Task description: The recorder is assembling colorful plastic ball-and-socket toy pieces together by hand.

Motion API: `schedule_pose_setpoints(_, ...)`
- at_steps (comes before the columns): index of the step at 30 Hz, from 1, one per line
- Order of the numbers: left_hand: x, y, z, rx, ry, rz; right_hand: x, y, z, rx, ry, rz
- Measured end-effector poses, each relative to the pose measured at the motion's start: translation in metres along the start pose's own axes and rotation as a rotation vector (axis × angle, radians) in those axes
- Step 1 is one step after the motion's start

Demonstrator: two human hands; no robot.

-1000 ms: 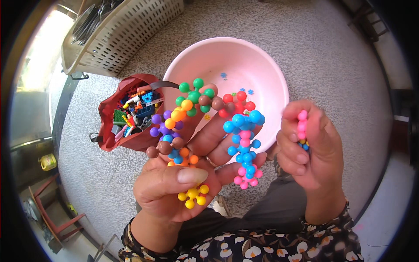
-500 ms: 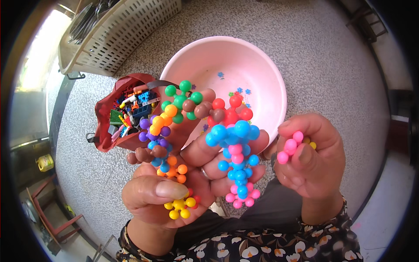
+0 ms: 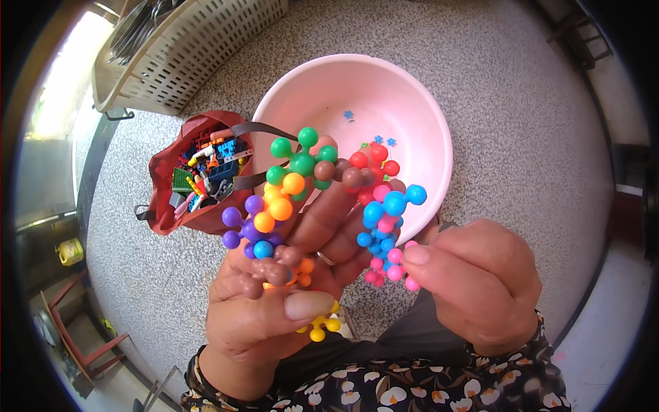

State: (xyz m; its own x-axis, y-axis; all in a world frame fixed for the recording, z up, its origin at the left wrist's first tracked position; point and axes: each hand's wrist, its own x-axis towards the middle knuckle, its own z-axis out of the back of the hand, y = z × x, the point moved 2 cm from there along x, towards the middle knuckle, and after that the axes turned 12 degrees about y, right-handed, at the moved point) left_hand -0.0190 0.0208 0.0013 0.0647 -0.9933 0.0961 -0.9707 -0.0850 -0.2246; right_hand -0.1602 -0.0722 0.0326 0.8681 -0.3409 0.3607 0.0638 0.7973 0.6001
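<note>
My left hand [image 3: 254,323] grips a curved chain of knobbly plastic building pieces by its yellow piece [image 3: 320,325], thumb pressed down on it. From there the chain bends up through orange, brown, purple and light orange pieces to a green piece [image 3: 302,163]. It continues over brown and red pieces [image 3: 375,169], then down through blue pieces [image 3: 395,204] to a pink end. The fingers of my right hand [image 3: 480,285] are closed at that end, pinching pink knobs [image 3: 395,272]. My right palm is hidden, so anything else inside it cannot be seen.
Behind my hands a pink basin [image 3: 357,65] with flower prints stands on the speckled floor. Left of it, a red fabric bag [image 3: 161,185] holds mixed building blocks. A pale slotted basket [image 3: 178,62] is at the far left. A reddish chair frame [image 3: 75,336] stands at the left.
My right hand has come leftward to the pink end of the chain. The chain has turned and shifted slightly right in my left hand. The yellow pieces in my right hand are now hidden.
</note>
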Motion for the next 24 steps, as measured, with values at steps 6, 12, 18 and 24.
schedule_pose_setpoints(6, 0.001, -0.001, -0.016, 0.142, -0.311, 0.003, 0.001, -0.006, -0.007, -0.16, -0.004, 0.078)
schedule_pose_setpoints(12, 0.002, -0.001, -0.013, 0.147, -0.249, 0.009, 0.003, -0.003, -0.006, -0.208, -0.022, 0.087)
schedule_pose_setpoints(18, 0.007, 0.001, -0.01, 0.163, -0.217, 0.06, -0.002, -0.012, -0.008, -0.263, -0.019, 0.112)
schedule_pose_setpoints(24, 0.007, 0.002, -0.007, 0.126, -0.193, 0.032, -0.003, -0.014, -0.009, -0.258, -0.017, 0.144)
